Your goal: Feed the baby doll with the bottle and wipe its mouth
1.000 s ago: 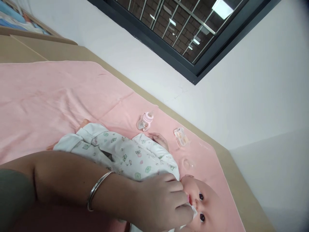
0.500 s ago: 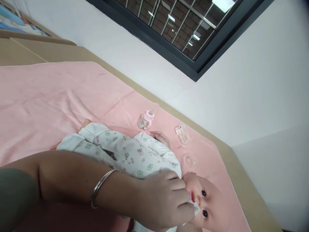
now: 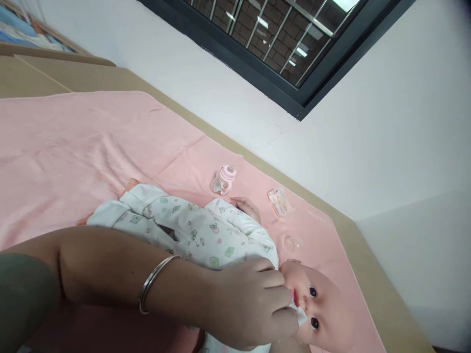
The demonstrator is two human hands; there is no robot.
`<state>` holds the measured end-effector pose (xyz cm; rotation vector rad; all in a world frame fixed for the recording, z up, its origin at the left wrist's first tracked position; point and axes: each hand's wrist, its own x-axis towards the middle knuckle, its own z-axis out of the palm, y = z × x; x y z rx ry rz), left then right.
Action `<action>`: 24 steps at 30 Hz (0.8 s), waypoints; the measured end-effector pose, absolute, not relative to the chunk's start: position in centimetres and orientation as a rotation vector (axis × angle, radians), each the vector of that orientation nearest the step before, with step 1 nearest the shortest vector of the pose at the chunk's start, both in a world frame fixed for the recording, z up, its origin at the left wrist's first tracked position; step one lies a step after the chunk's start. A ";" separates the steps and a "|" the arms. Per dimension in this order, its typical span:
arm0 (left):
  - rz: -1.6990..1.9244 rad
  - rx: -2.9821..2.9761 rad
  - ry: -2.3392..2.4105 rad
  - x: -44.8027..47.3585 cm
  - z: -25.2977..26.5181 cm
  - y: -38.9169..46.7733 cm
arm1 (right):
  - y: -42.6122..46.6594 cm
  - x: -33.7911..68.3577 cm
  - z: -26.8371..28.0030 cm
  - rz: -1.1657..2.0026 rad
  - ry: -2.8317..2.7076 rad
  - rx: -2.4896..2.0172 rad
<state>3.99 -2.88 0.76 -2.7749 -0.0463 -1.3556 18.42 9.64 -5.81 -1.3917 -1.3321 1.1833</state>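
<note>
My left hand (image 3: 253, 306) reaches in from the left with a silver bangle on its wrist. Its fingers are closed on a white wipe or tissue (image 3: 301, 316), pressed at the mouth and cheek of a baby doll (image 3: 327, 304). The fingertips themselves are hidden behind the hand. The doll lies on its back in a white printed romper (image 3: 221, 235), its head at the right and feet at the left. My forearm covers part of its body. My right hand cannot be made out; a patch of skin-coloured surface at the bottom edge may belong to the doll.
A pink blanket (image 3: 73, 142) covers the tan padded surface (image 3: 382, 274). Beyond the doll lie a pink toy baby bottle (image 3: 223, 180), a small clear packet (image 3: 280, 202) and a clear round item (image 3: 290, 242). A white wall (image 3: 405, 147) and a dark-framed window (image 3: 294, 105) stand behind.
The view has shifted very slightly. My left hand stays closed on the white wipe at the doll's mouth, with hardly any movement.
</note>
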 end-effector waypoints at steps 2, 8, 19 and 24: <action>-1.367 -2.772 -0.060 4.0 0.8 -2.9 | 9.6 18.5 -5.9 1.184 -1.330 -1.387; -1.342 -2.792 -0.050 3.8 0.8 -3.1 | 9.8 18.4 -6.2 1.177 -1.314 -1.385; -1.355 -2.743 -0.056 3.8 1.0 -2.9 | 9.3 18.4 -5.8 1.195 -1.344 -1.370; -1.356 -2.727 -0.053 3.7 1.2 -2.9 | 9.4 18.4 -5.7 1.165 -1.380 -1.364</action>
